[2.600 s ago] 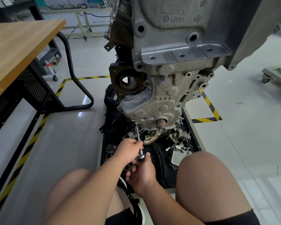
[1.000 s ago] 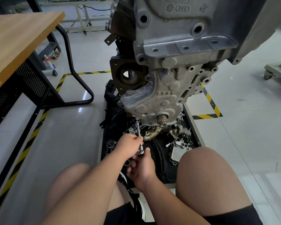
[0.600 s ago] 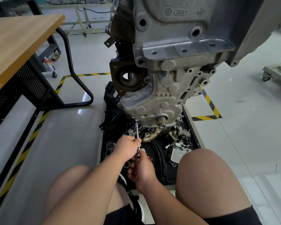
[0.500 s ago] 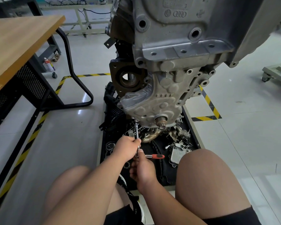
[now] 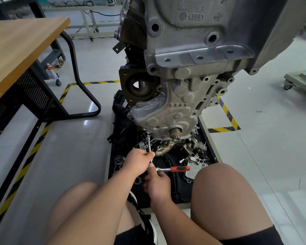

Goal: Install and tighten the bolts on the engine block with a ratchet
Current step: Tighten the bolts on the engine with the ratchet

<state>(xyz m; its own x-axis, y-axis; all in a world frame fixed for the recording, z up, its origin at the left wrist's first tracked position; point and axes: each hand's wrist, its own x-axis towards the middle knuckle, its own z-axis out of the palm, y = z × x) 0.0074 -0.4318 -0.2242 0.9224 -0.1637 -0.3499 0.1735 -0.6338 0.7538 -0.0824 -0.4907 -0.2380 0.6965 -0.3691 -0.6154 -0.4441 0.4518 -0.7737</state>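
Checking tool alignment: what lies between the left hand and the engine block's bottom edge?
Head view: the ratchet's extension bar runs from the left hand up to the engine block; loose parts lie in the tray behind.

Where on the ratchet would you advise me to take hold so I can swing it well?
Probably the red handle of the ratchet, coming in from your right. It sticks out sideways and bare, far from the head, which the right hand pinches, so it should give the most leverage. The left hand holds the extension bar.
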